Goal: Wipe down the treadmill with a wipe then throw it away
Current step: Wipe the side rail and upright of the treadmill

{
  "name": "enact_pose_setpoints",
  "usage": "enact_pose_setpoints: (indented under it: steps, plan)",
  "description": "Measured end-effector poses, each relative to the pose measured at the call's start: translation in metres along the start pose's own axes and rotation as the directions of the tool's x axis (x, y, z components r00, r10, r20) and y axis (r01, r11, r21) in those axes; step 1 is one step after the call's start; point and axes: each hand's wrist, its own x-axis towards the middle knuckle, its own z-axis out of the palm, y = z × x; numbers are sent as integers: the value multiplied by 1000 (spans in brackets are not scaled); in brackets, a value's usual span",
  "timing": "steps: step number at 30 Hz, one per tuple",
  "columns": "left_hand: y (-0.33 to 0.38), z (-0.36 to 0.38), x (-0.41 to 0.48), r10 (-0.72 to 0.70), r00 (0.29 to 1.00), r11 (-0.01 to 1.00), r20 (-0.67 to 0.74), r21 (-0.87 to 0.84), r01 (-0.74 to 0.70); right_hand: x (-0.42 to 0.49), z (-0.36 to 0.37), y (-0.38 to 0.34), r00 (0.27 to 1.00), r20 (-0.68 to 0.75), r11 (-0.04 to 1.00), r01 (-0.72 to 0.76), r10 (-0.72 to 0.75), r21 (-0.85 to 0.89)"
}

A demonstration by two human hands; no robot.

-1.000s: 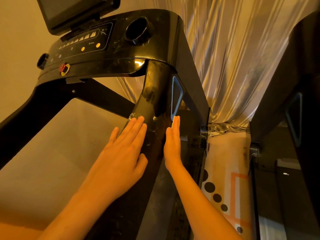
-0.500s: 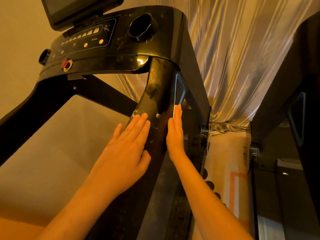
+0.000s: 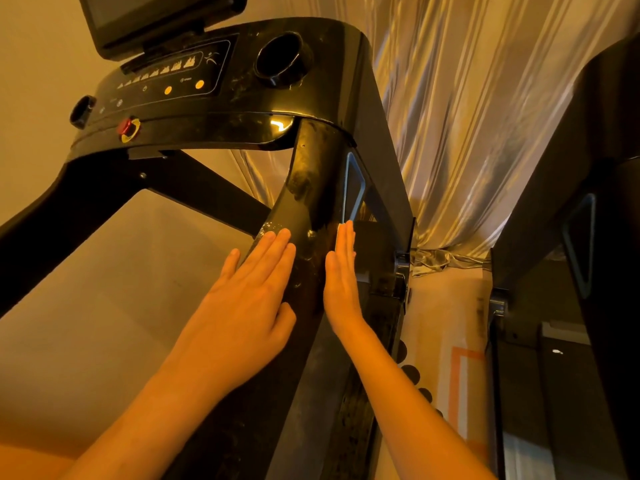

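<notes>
The black treadmill's right upright post [image 3: 311, 174] rises to the console [image 3: 221, 98] with its lit buttons and cup holder. My left hand [image 3: 249, 299] lies flat on the post's front face, fingers straight. On the post's right edge my right hand [image 3: 341, 278] presses flat, with its fingertips just under the blue-edged triangular cutout [image 3: 353, 188]. A pale sliver shows at the right fingertips and a light smear at the left ones. I cannot tell whether either is the wipe.
A second dark treadmill frame [image 3: 588, 237] stands close on the right. A shiny pleated curtain [image 3: 467, 116] hangs behind. Between the machines lies a patterned floor mat [image 3: 446, 341]. A beige wall is on the left.
Both hands stay flat on the post at almost the same height. The view has shifted slightly.
</notes>
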Motion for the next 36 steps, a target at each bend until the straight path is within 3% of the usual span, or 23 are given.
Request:
enact_pose_setpoints:
  steps: [17,23,36]
  plan:
    - [3,-3,0,-23,1000,999,16,50,22,41,-5,-34,996,-36,996,-78,80,52]
    - [2,-2,1,-20,1000,999,24,51,18,-1,0,-7,996,-10,995,-92,93,47]
    - [4,-5,2,-26,999,998,39,62,24,17,-3,-13,996,-25,996,-80,81,30]
